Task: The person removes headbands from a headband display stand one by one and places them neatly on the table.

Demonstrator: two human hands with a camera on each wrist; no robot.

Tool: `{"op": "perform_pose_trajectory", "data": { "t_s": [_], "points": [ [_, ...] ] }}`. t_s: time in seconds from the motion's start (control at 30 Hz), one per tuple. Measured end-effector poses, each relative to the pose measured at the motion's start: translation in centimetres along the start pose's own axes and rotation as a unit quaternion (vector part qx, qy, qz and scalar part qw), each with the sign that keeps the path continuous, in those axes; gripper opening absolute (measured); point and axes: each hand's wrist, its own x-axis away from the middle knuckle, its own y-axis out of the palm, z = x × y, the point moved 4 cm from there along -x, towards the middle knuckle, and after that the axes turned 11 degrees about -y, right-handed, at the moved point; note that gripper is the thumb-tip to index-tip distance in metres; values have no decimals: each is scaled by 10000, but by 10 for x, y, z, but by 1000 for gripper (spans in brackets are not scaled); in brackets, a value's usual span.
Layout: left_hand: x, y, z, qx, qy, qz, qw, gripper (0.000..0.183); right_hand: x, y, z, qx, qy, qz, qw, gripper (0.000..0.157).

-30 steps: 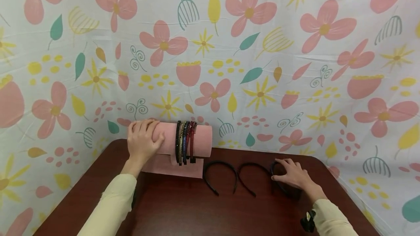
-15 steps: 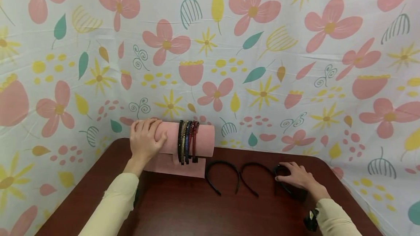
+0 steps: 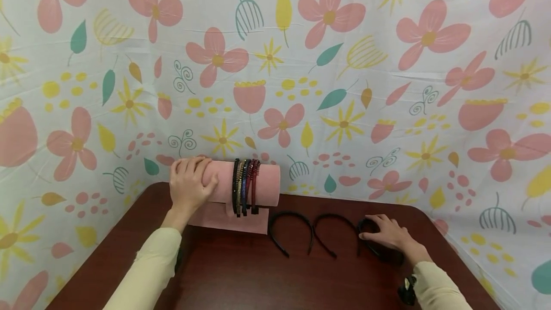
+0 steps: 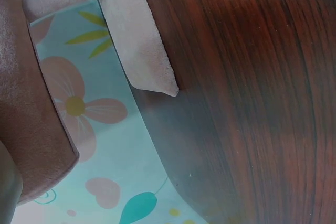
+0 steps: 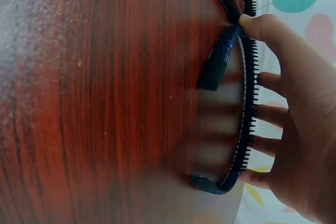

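Note:
My left hand (image 3: 188,185) grips the left end of a pink padded roll (image 3: 267,184) that stands on a pink base (image 3: 254,221). Several headbands (image 3: 254,188), black, gold, blue and red, hang side by side over the roll. On the table my right hand (image 3: 389,233) holds a dark blue toothed headband (image 5: 247,108), thumb at one part of the band and fingers spread along its outer edge. To its left lie a black headband (image 3: 292,214) and a dark headband (image 3: 335,215). The left wrist view shows only a sliver of the left hand.
The dark brown wooden table (image 3: 258,276) ends at the back against a flower-printed curtain (image 3: 301,85). The stand is near the table's back left, and the loose headbands lie in a row to its right.
The view shifts slightly. Both hands stay almost where they were, the left on the pink roll and the right at the dark blue headband.

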Motion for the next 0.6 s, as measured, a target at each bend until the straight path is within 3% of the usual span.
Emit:
{"op": "perform_pose_trajectory", "data": {
  "t_s": [0.17,0.4,0.6],
  "points": [
    [1,0,0,19,-3,-34,10000,53,-1,-2,-1,-1,-29,-62,10000,85],
    [1,-1,0,1,-23,-49,10000,53,-4,-17,-21,266,-325,738,9964,79],
    [1,-1,0,11,-21,-47,10000,53,-8,-28,-35,353,-448,1140,9918,70]
  ]
}}
